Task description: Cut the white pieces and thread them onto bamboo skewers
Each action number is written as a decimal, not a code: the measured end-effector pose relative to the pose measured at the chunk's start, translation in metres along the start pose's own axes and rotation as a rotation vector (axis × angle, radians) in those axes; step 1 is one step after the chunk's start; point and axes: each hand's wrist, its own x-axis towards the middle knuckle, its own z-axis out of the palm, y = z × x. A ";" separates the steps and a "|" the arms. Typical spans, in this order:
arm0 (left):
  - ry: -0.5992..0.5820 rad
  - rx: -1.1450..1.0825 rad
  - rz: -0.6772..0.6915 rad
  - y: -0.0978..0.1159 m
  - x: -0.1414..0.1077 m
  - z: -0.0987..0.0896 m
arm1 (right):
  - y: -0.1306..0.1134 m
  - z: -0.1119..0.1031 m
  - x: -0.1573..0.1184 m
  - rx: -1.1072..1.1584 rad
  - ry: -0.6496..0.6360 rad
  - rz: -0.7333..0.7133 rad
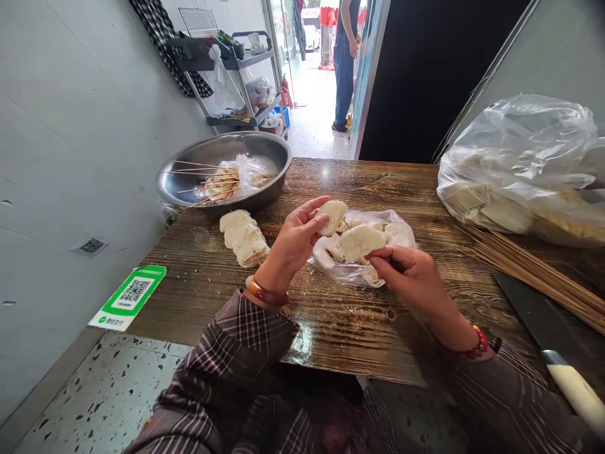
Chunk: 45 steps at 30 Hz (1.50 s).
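The left hand [297,234], nearly closed, is pinching a pale slice [333,215] above a brown table [340,337]. The right hand [410,272] is pinching something beside a second slice [362,242]; I cannot tell what. A green card [152,282] is showing Chinese writing [114,321]. The table is shining; the doorway [314,110] is glowing. A clear bag [341,275] is holding more slices [397,233]; a metal bowl [276,185] is holding sticks [195,164].

Daylight floods through the open glass doorway [309,94] beyond the far edge of the dark brown wooden surface [350,331], washing out the outdoors. White glare patches mark its near and far edges; deep shadow lies below. The pale oval bread-like slice [360,243] looks sharp; the lower right corner is softly blurred, and walls [61,164] lean with wide-angle distortion.
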 end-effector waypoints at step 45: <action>0.095 0.369 0.276 -0.005 -0.002 0.006 | 0.002 0.003 -0.003 -0.063 -0.058 0.022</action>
